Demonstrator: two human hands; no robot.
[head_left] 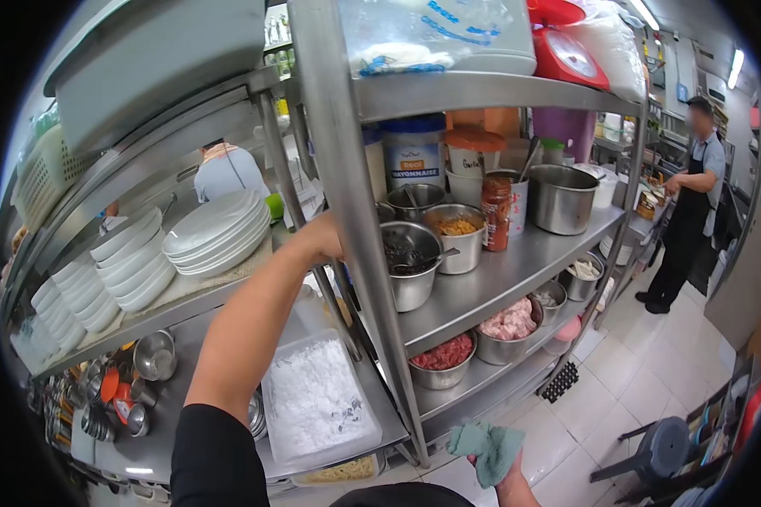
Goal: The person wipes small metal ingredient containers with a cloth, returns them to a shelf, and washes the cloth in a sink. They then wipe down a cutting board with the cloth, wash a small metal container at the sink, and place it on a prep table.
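My left arm reaches up to the steel shelf post, and my left hand [323,237] is mostly hidden behind that post [355,211]; its fingers do not show. Beside it on the middle shelf stands a steel pot of dark sauce [411,258] with a spoon handle sticking out. Low at the front, my right hand [499,477] is closed on a crumpled green cloth [489,449]. A white tub of white powder [321,397] sits on the counter between my arms.
Stacked white plates [220,232] and bowls [131,262] fill the left shelf. Bowls of raw meat [442,355] sit on the lower right shelf. A person in an apron [693,203] stands in the aisle. A grey stool [659,448] is at the lower right.
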